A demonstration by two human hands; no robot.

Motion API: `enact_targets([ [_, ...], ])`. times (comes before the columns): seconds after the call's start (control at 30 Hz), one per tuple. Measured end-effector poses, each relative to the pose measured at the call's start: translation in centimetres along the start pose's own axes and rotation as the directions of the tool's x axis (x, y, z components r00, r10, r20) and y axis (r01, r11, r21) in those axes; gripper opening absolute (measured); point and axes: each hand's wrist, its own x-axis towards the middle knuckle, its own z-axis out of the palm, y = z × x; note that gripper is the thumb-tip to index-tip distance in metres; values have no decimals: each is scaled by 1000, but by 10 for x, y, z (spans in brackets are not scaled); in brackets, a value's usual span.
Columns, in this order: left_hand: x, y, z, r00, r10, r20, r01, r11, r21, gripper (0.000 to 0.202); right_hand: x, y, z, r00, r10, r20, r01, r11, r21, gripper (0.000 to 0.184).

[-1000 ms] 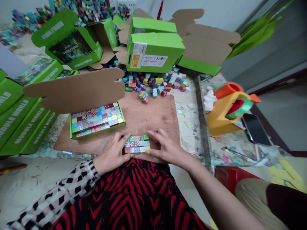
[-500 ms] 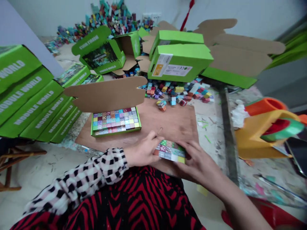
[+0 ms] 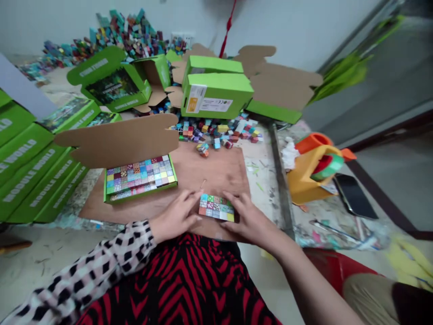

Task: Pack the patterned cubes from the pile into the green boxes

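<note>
A flat block of small patterned cubes (image 3: 216, 207), packed edge to edge, lies on the brown board in front of me. My left hand (image 3: 179, 214) closes on its left edge, thumb at the near corner and fingers at the far one. Round the right edge curls my right hand (image 3: 248, 219), fingers at the back and thumb along the near side. To the left, an open green box (image 3: 142, 192) with its cardboard lid raised is filled with similar patterned cubes. A thin stick-like piece (image 3: 203, 183) is just beyond the block.
Loose cubes (image 3: 216, 143) are heaped behind the brown board (image 3: 219, 167). Green boxes (image 3: 216, 90) stand at the back, and more green boxes (image 3: 30, 176) are stacked at left. A yellow tape dispenser (image 3: 304, 180) and a phone (image 3: 355, 195) are at right. Someone's leg (image 3: 368, 293) shows lower right.
The view has swung right, so everything sits further left. The block now rests flatter and squarer on the board, with both hands still at its sides.
</note>
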Motion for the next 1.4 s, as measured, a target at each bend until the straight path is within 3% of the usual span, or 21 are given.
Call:
enact_targets([
  [0.17,-20,-8,-3,997,-37,-73,42,997,63,49,9,-20,-10,997,-66,-40,51,954,-296,78],
  [0.27,-22,-14,2,995,-33,-95,42,995,89,42,15,-30,2,974,-221,-49,190,918,-347,74],
  [0.4,-20,-21,7,994,-25,-109,34,996,86,39,25,-29,26,943,-332,-32,297,879,-374,50],
  [0.5,-19,-26,9,991,-13,-131,25,996,87,36,39,-16,29,961,-261,-90,206,894,-398,46],
  [0.63,-19,-30,11,989,-15,-144,28,995,94,34,60,5,15,986,-47,-160,-27,903,-429,48],
  [0.73,-19,-31,13,991,-20,-135,31,996,81,34,74,13,5,984,62,-164,-128,895,-426,54],
  [0.87,-19,-31,15,988,-24,-152,34,998,60,33,111,14,-16,955,66,-290,-159,936,-312,53],
  [0.97,-19,-32,15,986,-15,-167,25,998,55,31,154,9,-31,919,158,-362,-251,941,-227,49],
  [1.07,-18,-32,14,985,2,-173,9,998,59,29,194,1,-37,888,310,-339,-383,908,-172,49],
  [1.17,-17,-31,14,984,-4,-177,15,998,61,29,218,-2,-38,892,346,-291,-396,908,-137,37],
  [1.27,-17,-30,13,985,-12,-175,22,998,58,28,215,0,-45,907,303,-294,-345,933,-103,32],
  [1.4,-17,-30,12,985,-12,-174,17,999,27,27,167,-4,-48,935,199,-293,-219,975,-37,32],
])
